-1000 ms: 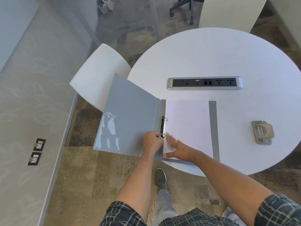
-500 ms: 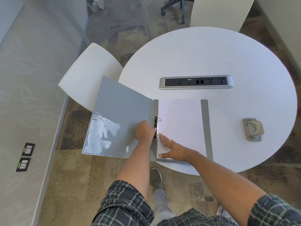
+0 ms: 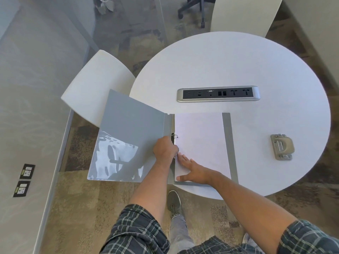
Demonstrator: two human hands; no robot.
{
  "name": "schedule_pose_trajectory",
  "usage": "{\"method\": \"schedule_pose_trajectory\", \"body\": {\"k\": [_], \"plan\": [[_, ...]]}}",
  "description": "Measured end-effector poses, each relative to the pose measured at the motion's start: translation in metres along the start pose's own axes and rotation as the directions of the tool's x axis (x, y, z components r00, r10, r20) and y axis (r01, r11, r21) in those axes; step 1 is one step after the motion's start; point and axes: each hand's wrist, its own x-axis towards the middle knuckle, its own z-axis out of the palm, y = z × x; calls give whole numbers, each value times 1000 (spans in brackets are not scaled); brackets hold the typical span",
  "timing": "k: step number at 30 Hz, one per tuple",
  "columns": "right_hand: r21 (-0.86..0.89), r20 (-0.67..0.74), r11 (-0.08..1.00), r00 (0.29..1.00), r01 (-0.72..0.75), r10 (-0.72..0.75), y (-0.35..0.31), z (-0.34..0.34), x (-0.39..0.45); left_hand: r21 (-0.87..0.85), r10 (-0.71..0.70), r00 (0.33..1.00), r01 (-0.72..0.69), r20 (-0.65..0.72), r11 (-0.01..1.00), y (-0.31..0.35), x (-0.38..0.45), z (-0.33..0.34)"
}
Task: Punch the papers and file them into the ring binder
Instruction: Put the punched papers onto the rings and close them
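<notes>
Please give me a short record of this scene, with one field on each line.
surface: round white table
binder: grey ring binder, open, front cover hanging past the table edge
papers: white sheets lying on the right half
left hand: at the ring mechanism
right hand: flat on the sheets
hole punch: apart, to the right
power strip: set in the table

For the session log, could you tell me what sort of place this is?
Probably an office meeting room: a round white table with a built-in power and data strip, a white chair, and a wheeled office chair behind.
</notes>
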Motion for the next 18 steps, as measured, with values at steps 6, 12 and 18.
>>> {"method": "schedule_pose_trajectory", "body": {"k": [6, 12, 18], "plan": [[11, -11, 1000, 1000, -16, 16, 2, 2, 0, 62, 0, 1000, -1, 10, 998, 0, 4, -1], [22, -17, 998, 999, -51, 51, -3, 1, -4, 197, 74, 997, -68, -21, 978, 5, -3, 6], [186, -484, 983, 869, -14, 104, 3, 5, -14, 159, 63, 998, -58, -23, 986, 2, -6, 7]]}}
